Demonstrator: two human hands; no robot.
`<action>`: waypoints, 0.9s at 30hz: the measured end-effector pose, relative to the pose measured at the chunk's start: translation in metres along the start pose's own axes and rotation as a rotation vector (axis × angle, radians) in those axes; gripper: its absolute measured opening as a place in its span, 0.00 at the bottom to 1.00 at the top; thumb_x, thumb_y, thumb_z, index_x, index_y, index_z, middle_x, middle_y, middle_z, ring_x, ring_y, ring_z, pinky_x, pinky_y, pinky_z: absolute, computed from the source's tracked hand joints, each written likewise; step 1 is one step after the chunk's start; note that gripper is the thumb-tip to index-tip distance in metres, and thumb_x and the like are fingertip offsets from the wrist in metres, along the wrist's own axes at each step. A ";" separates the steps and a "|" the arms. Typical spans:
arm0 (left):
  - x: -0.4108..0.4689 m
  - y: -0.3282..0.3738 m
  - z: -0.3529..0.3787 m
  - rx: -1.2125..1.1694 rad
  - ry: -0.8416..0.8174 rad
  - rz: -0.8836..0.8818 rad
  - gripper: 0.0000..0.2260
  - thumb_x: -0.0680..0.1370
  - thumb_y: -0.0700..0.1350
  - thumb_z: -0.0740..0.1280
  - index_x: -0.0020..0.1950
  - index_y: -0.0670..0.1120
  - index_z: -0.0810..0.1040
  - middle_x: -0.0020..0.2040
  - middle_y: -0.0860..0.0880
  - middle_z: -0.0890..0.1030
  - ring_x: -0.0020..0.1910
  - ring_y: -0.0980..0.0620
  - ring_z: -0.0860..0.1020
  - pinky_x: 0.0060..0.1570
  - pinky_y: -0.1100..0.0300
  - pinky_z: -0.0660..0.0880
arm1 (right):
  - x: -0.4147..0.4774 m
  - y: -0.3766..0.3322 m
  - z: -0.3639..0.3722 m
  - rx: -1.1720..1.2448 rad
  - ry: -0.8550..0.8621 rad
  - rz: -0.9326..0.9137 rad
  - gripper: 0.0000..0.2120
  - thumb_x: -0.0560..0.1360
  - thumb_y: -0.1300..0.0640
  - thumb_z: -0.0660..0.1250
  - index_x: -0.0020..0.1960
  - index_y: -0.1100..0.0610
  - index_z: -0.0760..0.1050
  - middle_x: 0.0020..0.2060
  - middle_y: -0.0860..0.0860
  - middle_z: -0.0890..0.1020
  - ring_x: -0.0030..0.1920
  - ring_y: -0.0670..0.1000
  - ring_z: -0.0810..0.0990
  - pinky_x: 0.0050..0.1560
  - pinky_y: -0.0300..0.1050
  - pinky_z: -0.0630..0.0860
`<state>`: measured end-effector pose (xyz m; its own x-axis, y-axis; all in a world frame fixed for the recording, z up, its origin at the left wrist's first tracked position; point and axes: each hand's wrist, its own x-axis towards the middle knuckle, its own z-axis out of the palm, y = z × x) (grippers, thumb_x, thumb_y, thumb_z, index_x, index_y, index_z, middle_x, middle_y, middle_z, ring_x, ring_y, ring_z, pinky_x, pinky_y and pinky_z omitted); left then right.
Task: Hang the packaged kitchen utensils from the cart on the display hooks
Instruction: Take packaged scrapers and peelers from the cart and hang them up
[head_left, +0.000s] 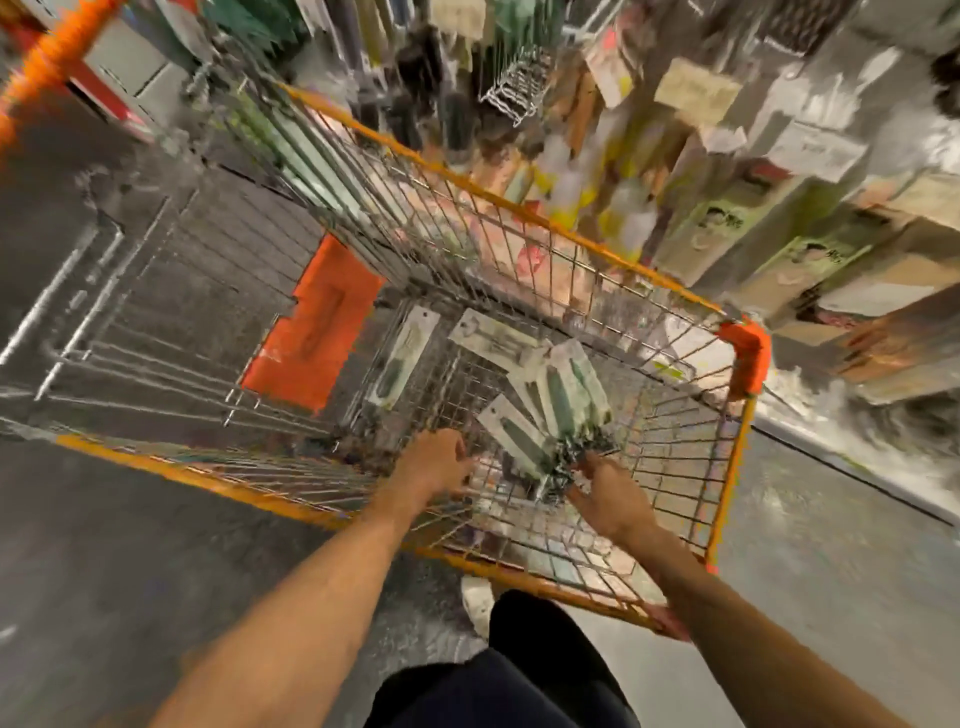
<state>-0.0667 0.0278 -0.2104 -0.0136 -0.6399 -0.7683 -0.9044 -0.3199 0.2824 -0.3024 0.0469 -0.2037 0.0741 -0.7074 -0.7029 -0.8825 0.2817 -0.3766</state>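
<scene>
Because the whole head view is smeared by motion, details are rough: an orange-rimmed wire cart fills the middle and both hands reach into its basket from 6 o'clock. The right hand is clamped round the lower ends of a fanned bundle of packaged utensils, the cards spreading up toward 12. The left hand sits at 8 o'clock of that bundle, fingers curled just beside the nearest card; cannot tell if it pinches anything or holds nothing. Two loose packages lie flat on the basket floor, one at 9 o'clock of the bundle, one at 11. An orange flap lies further out at 9. The display wall with hanging goods runs from 12 to 3 o'clock of the frame, beyond the cart's far rim; the hooks are too blurred to pick out. Judged stage: pickup, hanging not yet begun. Risks: the bundle is held only by one end, so cards could slide out of the fan and drop back on the lift; card corners or hang holes could snag the wire mesh; hang holes may not line up on a hook if several cards go on together; the flat packages could get left behind
</scene>
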 end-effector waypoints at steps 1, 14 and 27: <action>0.017 -0.003 0.002 -0.024 -0.028 -0.016 0.06 0.80 0.51 0.65 0.49 0.49 0.73 0.55 0.46 0.80 0.54 0.46 0.77 0.48 0.56 0.71 | 0.015 -0.002 -0.001 0.014 -0.012 0.033 0.12 0.78 0.53 0.66 0.59 0.56 0.74 0.57 0.56 0.81 0.56 0.57 0.79 0.54 0.48 0.76; 0.175 0.006 0.048 -0.304 -0.116 -0.184 0.24 0.78 0.51 0.69 0.73 0.51 0.67 0.73 0.43 0.67 0.64 0.43 0.75 0.64 0.47 0.73 | 0.195 0.027 0.008 0.115 0.133 0.302 0.41 0.70 0.48 0.76 0.74 0.59 0.60 0.69 0.56 0.67 0.70 0.59 0.65 0.71 0.60 0.66; 0.214 0.009 0.090 -0.328 -0.001 -0.274 0.39 0.72 0.57 0.75 0.77 0.47 0.61 0.74 0.46 0.67 0.72 0.44 0.66 0.65 0.49 0.68 | 0.242 0.041 0.041 0.108 0.162 0.395 0.38 0.66 0.46 0.78 0.69 0.58 0.66 0.62 0.55 0.71 0.65 0.56 0.70 0.67 0.60 0.69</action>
<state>-0.1161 -0.0496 -0.4237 0.2081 -0.5000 -0.8407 -0.6911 -0.6833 0.2353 -0.3017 -0.0862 -0.4134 -0.3405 -0.6224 -0.7048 -0.7742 0.6109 -0.1655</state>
